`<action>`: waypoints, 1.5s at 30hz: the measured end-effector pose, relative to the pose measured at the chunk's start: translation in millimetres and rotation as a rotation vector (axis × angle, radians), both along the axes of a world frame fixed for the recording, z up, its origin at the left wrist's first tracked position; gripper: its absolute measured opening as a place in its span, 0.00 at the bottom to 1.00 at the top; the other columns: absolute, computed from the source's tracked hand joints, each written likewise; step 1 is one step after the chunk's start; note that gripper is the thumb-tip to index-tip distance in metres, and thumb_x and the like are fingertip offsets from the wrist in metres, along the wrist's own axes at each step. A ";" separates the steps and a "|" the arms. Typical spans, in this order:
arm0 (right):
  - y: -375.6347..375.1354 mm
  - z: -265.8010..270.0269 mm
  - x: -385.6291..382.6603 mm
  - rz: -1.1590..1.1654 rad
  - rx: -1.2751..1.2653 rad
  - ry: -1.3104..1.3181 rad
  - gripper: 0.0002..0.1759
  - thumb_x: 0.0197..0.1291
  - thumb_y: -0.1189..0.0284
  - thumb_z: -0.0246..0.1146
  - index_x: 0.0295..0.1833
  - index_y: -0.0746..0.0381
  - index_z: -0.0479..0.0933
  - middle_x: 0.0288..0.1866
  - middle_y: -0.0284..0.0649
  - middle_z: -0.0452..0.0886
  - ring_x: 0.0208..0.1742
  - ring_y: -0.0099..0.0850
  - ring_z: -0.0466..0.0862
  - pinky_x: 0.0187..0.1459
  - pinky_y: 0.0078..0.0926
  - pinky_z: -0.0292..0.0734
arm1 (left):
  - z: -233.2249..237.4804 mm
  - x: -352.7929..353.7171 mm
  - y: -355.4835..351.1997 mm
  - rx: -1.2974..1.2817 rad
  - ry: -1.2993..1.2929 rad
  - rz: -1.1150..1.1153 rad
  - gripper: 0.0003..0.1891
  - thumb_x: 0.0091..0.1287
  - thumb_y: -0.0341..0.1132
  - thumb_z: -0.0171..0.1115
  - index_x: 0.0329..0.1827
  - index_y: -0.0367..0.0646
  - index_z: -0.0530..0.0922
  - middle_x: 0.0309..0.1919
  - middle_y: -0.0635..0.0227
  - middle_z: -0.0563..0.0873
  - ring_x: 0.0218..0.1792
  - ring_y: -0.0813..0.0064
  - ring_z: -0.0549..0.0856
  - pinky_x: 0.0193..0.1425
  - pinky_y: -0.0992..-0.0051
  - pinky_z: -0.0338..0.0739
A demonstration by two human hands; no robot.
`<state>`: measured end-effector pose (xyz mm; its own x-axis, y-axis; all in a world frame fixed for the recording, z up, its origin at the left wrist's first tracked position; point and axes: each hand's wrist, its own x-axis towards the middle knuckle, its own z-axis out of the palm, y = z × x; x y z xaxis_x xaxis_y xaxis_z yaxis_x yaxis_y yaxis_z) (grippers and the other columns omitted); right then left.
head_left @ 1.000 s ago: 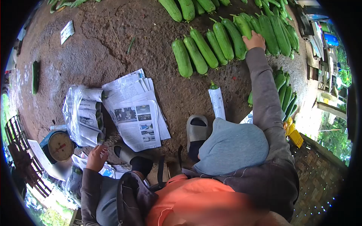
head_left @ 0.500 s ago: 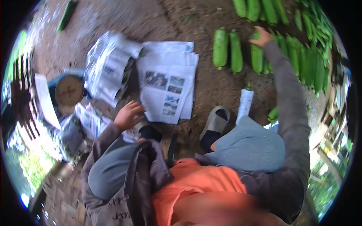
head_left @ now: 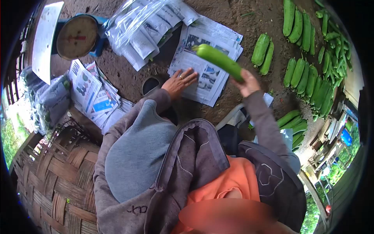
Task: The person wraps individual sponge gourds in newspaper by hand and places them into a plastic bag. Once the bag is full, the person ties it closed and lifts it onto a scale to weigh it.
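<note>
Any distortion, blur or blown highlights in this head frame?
Head view: strong fisheye bending with black corners; soft daylight, no hard shadows; greenery at the edges blown out; the green gourd in the right hand looks slightly motion-blurred; the newspaper is sharp.

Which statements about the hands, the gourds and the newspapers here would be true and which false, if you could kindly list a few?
1. The right hand holds a green gourd above the newspaper stack. True.
2. The left hand grips a second gourd. False: it rests open on the newspaper stack, fingers spread.
3. A dial scale stands on the ground at the upper left. True.
4. The held gourd is wrapped in paper. False: it is bare.
5. Rows of gourds lie on the ground to the right. True.
</note>
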<state>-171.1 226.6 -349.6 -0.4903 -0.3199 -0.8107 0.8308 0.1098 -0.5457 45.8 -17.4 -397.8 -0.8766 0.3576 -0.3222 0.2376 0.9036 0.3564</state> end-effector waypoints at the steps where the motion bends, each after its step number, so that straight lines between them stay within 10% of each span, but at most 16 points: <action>1: 0.6 -32.4 20.2 -0.007 -0.055 -0.038 0.23 0.62 0.65 0.65 0.59 0.61 0.71 0.50 0.41 0.80 0.51 0.36 0.80 0.47 0.38 0.80 | -8.7 2.1 -3.8 0.008 0.059 0.004 0.47 0.50 0.40 0.69 0.75 0.45 0.57 0.77 0.67 0.50 0.77 0.61 0.48 0.75 0.57 0.54; 11: -13.4 -86.1 53.8 0.357 0.296 0.289 0.25 0.58 0.53 0.68 0.53 0.58 0.77 0.43 0.30 0.82 0.43 0.22 0.81 0.37 0.25 0.78 | -23.9 15.4 -18.5 0.205 0.142 0.044 0.28 0.54 0.34 0.63 0.61 0.37 0.73 0.74 0.62 0.58 0.76 0.57 0.54 0.76 0.56 0.55; 18: -14.6 -79.4 47.0 0.381 0.253 0.351 0.30 0.51 0.53 0.74 0.53 0.61 0.79 0.40 0.29 0.83 0.36 0.18 0.80 0.35 0.16 0.72 | -6.2 18.9 -35.4 0.429 0.141 0.147 0.17 0.54 0.39 0.66 0.47 0.46 0.79 0.50 0.67 0.80 0.57 0.62 0.75 0.58 0.62 0.72; 27: -26.9 -26.7 72.7 0.961 0.377 1.426 0.26 0.38 0.63 0.78 0.47 0.54 0.80 0.64 0.44 0.69 0.66 0.45 0.67 0.64 0.43 0.65 | -12.6 18.2 -34.0 0.503 0.161 0.319 0.06 0.56 0.35 0.63 0.33 0.45 0.79 0.31 0.65 0.80 0.38 0.60 0.81 0.43 0.64 0.76; 45: -26.1 -41.1 61.7 1.034 0.081 1.000 0.07 0.52 0.71 0.66 0.34 0.62 0.85 0.66 0.38 0.73 0.65 0.41 0.70 0.64 0.35 0.65 | 28.0 -15.1 -52.9 0.557 0.275 0.356 0.08 0.57 0.36 0.66 0.35 0.42 0.80 0.35 0.63 0.82 0.41 0.60 0.82 0.47 0.64 0.76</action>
